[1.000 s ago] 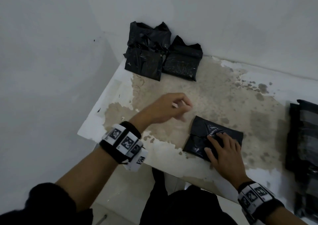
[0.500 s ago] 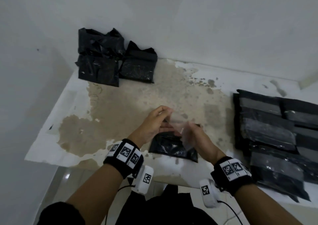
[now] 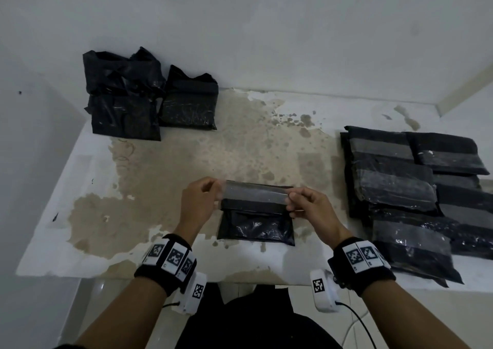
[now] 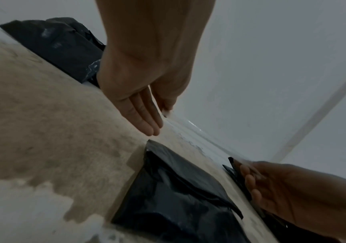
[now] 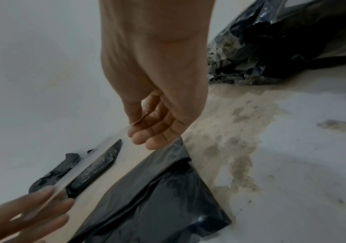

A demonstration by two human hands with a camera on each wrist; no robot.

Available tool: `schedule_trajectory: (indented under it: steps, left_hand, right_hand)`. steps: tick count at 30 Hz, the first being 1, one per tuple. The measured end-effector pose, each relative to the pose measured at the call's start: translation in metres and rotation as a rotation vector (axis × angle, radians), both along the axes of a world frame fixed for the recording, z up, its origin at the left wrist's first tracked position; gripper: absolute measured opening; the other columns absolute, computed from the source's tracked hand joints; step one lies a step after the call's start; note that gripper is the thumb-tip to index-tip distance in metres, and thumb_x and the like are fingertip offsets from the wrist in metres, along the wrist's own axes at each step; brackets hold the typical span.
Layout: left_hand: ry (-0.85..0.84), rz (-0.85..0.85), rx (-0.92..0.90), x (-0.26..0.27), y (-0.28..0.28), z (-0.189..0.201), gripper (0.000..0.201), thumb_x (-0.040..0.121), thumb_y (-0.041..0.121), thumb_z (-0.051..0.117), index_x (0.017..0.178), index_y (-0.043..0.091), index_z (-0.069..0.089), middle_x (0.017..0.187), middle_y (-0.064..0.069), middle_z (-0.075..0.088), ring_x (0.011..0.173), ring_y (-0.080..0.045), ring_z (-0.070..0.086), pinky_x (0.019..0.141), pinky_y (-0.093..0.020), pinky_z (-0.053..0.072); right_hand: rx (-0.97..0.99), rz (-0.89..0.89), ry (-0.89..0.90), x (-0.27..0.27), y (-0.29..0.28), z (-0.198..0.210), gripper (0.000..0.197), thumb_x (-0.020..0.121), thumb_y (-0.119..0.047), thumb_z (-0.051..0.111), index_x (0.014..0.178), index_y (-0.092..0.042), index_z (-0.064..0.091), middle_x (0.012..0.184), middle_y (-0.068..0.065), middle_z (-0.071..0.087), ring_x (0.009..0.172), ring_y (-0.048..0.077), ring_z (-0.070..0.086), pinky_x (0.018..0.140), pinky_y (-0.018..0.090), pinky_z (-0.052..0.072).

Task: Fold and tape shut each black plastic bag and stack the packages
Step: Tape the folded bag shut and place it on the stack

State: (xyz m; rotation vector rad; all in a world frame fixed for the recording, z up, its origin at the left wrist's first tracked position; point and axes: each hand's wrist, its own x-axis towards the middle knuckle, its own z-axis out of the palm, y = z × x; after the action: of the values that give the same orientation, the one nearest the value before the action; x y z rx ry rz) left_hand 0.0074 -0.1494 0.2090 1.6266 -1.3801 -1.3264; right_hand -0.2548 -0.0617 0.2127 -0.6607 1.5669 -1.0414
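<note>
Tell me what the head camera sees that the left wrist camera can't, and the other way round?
Only the head view shows the whole pile of taped packages on the right, and the marker wristbands. Only the left wrist view shows the undersides of the left hand's fingers, lying straight beside the tape. Both show the clear tape strip stretched between the left hand and right hand, above the folded black bag, with untaped bags by the wall.

A stained white table [image 3: 186, 161] carries everything. A folded bag [image 3: 256, 226] lies near; taped packages [image 3: 405, 196] right, unsealed bags [image 3: 149, 100] far left.
</note>
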Motion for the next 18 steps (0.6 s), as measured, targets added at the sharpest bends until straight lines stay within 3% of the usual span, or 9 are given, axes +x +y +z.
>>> schedule_trajectory:
  steps: [8,13,18]
  left_hand:
    - [0.146,-0.006,0.177,0.005,0.016,-0.02,0.013,0.097,0.018,0.066,0.101,0.006,0.067,0.084,-0.012,0.068,0.067,-0.014,0.068,0.062,-0.027,0.059]
    - [0.085,-0.016,0.21,0.008,0.024,-0.034,0.009,0.097,0.018,0.066,0.097,0.01,0.068,0.087,-0.011,0.071,0.068,-0.012,0.069,0.059,-0.025,0.057]
    - [0.056,-0.009,0.221,0.008,0.028,-0.041,0.01,0.098,0.019,0.064,0.095,0.01,0.068,0.087,-0.009,0.073,0.067,-0.014,0.069,0.059,-0.026,0.056]
  right_hand:
    - [0.009,-0.059,0.004,0.003,0.009,-0.015,0.016,0.1,-0.004,0.059,0.113,-0.001,0.067,0.077,0.009,0.068,0.069,0.016,0.066,0.066,0.029,0.06]
    - [0.061,-0.117,0.013,0.002,0.019,-0.026,0.008,0.098,-0.006,0.064,0.103,-0.001,0.065,0.083,0.013,0.073,0.071,0.016,0.069,0.065,0.027,0.06]
    - [0.056,-0.148,0.056,0.001,0.025,-0.033,0.007,0.098,-0.006,0.063,0.093,-0.006,0.067,0.074,0.01,0.069,0.065,0.015,0.067,0.063,0.029,0.06]
